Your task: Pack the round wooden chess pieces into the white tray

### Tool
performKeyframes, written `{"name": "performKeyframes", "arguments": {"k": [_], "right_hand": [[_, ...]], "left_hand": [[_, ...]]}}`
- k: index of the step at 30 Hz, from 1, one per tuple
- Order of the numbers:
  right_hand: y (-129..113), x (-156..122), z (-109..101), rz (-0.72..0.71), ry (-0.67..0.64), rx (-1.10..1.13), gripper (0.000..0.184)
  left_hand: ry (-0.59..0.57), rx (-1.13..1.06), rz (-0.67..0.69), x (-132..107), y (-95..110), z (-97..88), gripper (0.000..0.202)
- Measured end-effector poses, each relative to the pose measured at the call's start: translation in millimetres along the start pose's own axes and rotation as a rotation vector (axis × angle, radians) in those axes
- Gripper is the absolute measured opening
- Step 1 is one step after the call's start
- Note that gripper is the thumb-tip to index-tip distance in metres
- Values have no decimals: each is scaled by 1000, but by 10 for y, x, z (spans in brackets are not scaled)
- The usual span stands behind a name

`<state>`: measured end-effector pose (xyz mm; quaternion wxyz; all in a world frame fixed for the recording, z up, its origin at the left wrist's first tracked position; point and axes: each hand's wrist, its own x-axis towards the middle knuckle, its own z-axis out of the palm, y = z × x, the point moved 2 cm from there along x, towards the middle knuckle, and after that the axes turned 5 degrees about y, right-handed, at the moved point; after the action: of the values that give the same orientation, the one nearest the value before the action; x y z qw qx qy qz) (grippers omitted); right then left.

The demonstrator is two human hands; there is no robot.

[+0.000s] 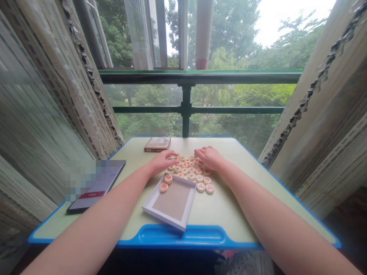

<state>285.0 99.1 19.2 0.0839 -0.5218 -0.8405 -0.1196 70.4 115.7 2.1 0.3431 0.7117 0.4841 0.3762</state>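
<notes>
Several round wooden Chinese chess pieces (191,170), marked with red or dark characters, lie face up in a close cluster on the table. My left hand (162,162) rests at the cluster's left edge, its fingers stretched over the nearest pieces and apart. On the right side, my right hand (211,158) lies over the upper pieces with its fingers extended, covering some of them. Neither hand shows a piece lifted. Nearer to me, an open shallow white box (174,206) sits at an angle, with two red-marked pieces (164,187) in its upper left corner.
The pale table (229,221) has a blue edge and a moulded front groove (181,233). A flat brown box (157,144) lies at the back. To the left is a dark, flat tablet or book (100,187), partly blurred. Curtains (315,95) flank the railed window (186,78).
</notes>
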Motion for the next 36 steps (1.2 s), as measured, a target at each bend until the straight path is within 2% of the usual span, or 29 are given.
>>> {"name": "performKeyframes", "arguments": {"k": [2,6,11,16,18,21,23,26,29,36], "right_hand": [[-7,2,0,24,-9,40,42],[17,-3,13,172,-18,213,52],[22,-13,4,242,20,314,48],[-3,2,18,313,68,417,42],[-20,19,38,268,65,391,43],[-28,32,70,183,-18,323,45],[-4,25,68,193,-50,303,46],[50,0,22,244,-22,316,46],[73,-23,-36,236,22,334,40],[55,-39,-71,292,61,392,22]], "left_hand": [[-4,-15,-24,6,-15,5,48],[13,-86,-47,21,-37,12,71],[31,-131,-49,31,-48,11,78],[6,-107,-45,46,-74,11,74],[3,-91,-47,45,-74,13,70],[13,-67,-45,32,-48,6,60],[59,-24,-24,25,-15,-23,44],[184,23,34,26,36,-100,26],[241,-7,60,29,62,-154,25],[223,26,55,-17,108,-132,33]]}}
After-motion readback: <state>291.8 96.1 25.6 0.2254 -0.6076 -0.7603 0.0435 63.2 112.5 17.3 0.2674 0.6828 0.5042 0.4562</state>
